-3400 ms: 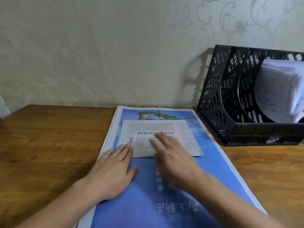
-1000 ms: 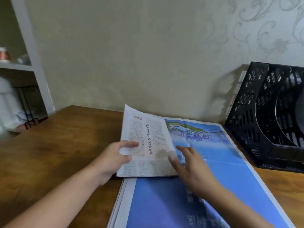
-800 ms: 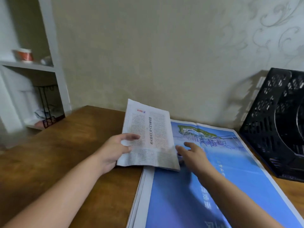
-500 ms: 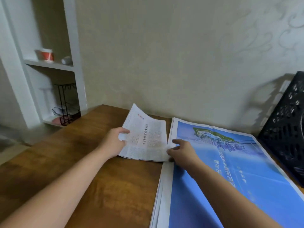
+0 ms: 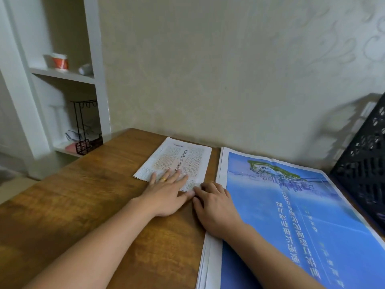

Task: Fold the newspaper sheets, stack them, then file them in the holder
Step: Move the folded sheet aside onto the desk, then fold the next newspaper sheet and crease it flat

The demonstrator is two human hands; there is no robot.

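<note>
A folded newspaper sheet point(image 5: 181, 161) with dense print lies flat on the wooden table point(image 5: 83, 205), left of a stack of unfolded sheets point(image 5: 291, 222) whose top page is blue. My left hand point(image 5: 166, 192) rests flat on the folded sheet's near edge, fingers straight, a ring on one finger. My right hand point(image 5: 214, 207) lies beside it with fingers bent, its fingertips touching the folded sheet's near right corner, its heel on the stack's left edge. The black mesh file holder point(image 5: 366, 163) shows only partly at the right edge.
The table's far edge meets a patterned wall. Beyond the table's left corner stands a white shelf unit point(image 5: 62, 74) with a red-and-white cup point(image 5: 59, 61) and a black wire rack point(image 5: 85, 126) below.
The folded sheet has been carried left off the blue stack and laid flat on the bare wood. My left hand let go its edge and now presses it flat. The view swung left.
</note>
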